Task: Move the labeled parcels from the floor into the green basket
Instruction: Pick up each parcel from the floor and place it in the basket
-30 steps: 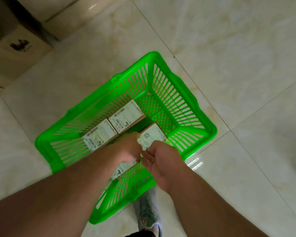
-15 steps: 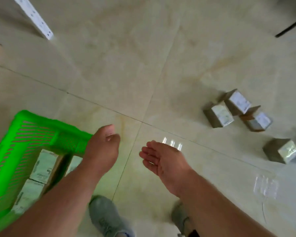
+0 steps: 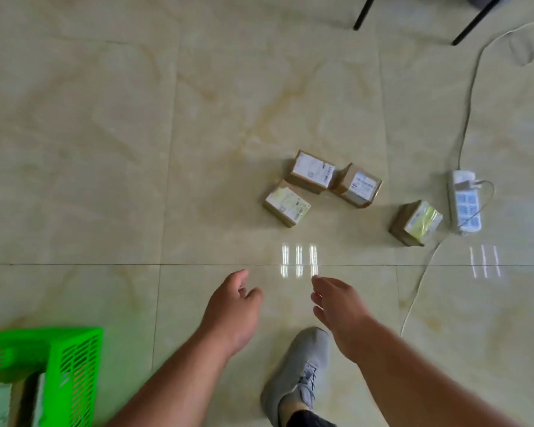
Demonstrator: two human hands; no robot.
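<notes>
Four labeled parcels (image 3: pixel 352 192) remain on the floor (image 3: pixel 136 118), ahead of both grips; the green basket (image 3: pixel 71 359), behind-left, already holds some. Left hand (image 3: pixel 232 312) and right hand (image 3: pixel 339 309) hang spread, carrying nothing.

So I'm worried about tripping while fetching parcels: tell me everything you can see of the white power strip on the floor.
The white power strip looks like plastic, a long bar lying flat on the tiled floor at the right, beyond the lone parcel, close beside it but apparently apart. Its top shows a row of bluish sockets, slightly blurred. A white plug with a looping wire sits at its far end. A white cord runs away toward the dark chair legs; another thin cable trails across the floor nearer the person.
</notes>
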